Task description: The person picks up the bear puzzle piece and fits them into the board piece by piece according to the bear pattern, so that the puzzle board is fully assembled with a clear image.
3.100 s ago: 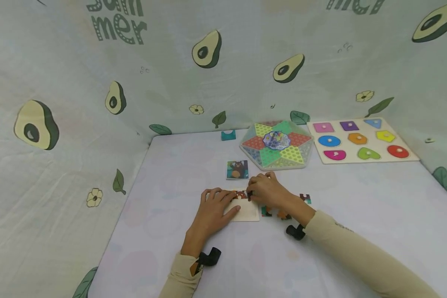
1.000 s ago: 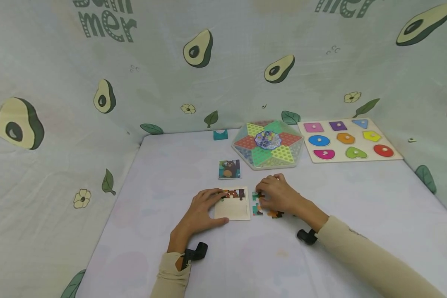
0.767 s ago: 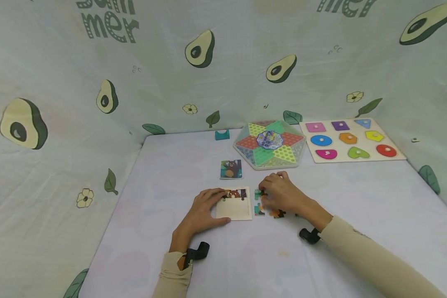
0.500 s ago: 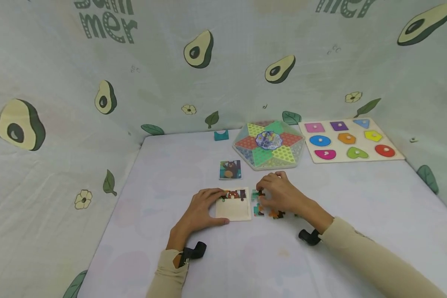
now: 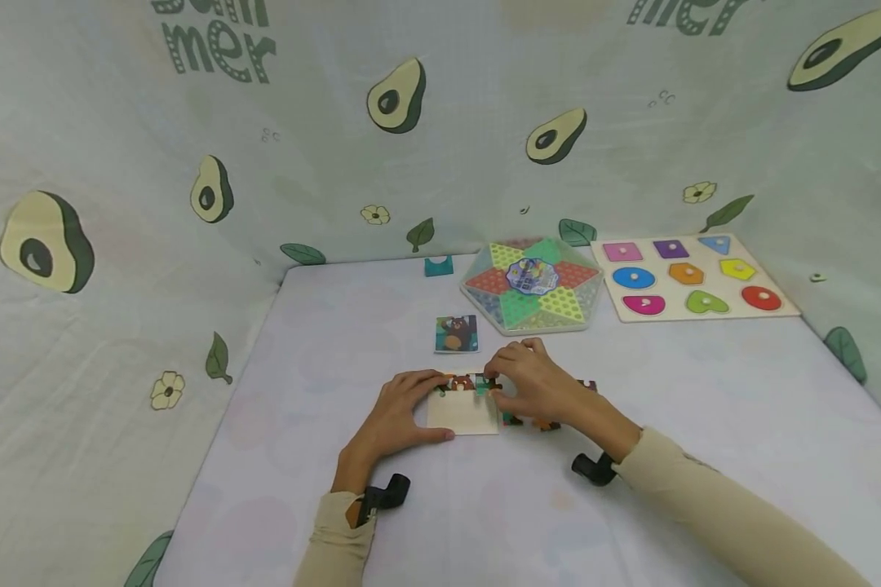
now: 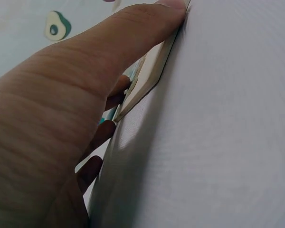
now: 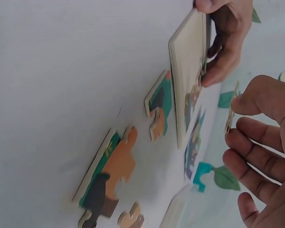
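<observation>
My left hand point(image 5: 392, 420) rests on the left side of a small pale wooden puzzle board point(image 5: 461, 416), thumb at its near edge and fingertips at the upper left. A row of pieces with a brown bear's face point(image 5: 460, 381) lies along the board's far edge. My right hand point(image 5: 536, 387) pinches a thin jigsaw piece point(image 7: 229, 118) between thumb and finger, over the board's upper right corner. In the head view that piece shows teal. Several loose jigsaw pieces point(image 7: 109, 166) lie right of the board, partly hidden in the head view under my right hand and wrist.
Behind the board lies a square bear picture card point(image 5: 457, 334). Farther back are a teal piece with a curved notch point(image 5: 438, 267), a hexagonal patterned game box point(image 5: 532, 285) and a shape board point(image 5: 697, 277) with coloured knobbed pieces. A printed cloth point(image 5: 477, 196) hangs behind the table.
My right hand has moved left from the loose pieces to the board's upper right, carrying a jigsaw piece. Over the last second the left hand has stayed on the board.
</observation>
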{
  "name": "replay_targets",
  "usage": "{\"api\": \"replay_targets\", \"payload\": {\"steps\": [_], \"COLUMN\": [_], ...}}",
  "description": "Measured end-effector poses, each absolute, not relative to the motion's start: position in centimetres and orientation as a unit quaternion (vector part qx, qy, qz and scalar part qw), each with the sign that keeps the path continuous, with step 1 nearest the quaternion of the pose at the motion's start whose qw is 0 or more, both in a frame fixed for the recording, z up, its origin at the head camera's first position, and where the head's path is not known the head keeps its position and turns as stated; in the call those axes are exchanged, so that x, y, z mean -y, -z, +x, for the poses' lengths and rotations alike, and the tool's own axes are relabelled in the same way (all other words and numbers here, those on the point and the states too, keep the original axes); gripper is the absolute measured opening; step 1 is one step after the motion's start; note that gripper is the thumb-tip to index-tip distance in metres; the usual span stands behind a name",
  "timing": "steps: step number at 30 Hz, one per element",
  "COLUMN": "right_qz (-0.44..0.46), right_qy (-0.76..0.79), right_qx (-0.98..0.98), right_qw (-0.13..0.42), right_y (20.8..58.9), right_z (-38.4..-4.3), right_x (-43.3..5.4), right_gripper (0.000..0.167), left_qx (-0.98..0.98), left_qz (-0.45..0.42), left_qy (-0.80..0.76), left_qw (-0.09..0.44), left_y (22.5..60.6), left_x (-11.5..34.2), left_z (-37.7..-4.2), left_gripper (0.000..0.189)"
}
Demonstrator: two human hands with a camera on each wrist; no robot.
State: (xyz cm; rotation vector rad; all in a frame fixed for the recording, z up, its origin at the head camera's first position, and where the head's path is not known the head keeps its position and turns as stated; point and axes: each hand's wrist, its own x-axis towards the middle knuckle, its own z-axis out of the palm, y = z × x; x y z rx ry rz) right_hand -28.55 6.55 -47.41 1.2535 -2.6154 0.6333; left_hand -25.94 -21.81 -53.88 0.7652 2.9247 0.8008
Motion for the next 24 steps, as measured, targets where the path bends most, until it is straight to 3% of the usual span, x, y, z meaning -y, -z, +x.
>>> {"api": "replay_targets", "payload": {"steps": [24], "right_qz": [0.434], "right_qy": [-0.204], "right_qx": [0.875], "right_qw": [0.070], "right_y": [47.6], "right_z": [-28.7], "right_x": [-2.9], "right_gripper": [0.019], "left_qx": [-0.940], "left_qz": [0.238], "left_qy": [-0.245], "left_qw": [0.008], "left_y": [53.7], "left_x": [21.7], "left_z": [-25.9], "left_gripper": [0.089]}}
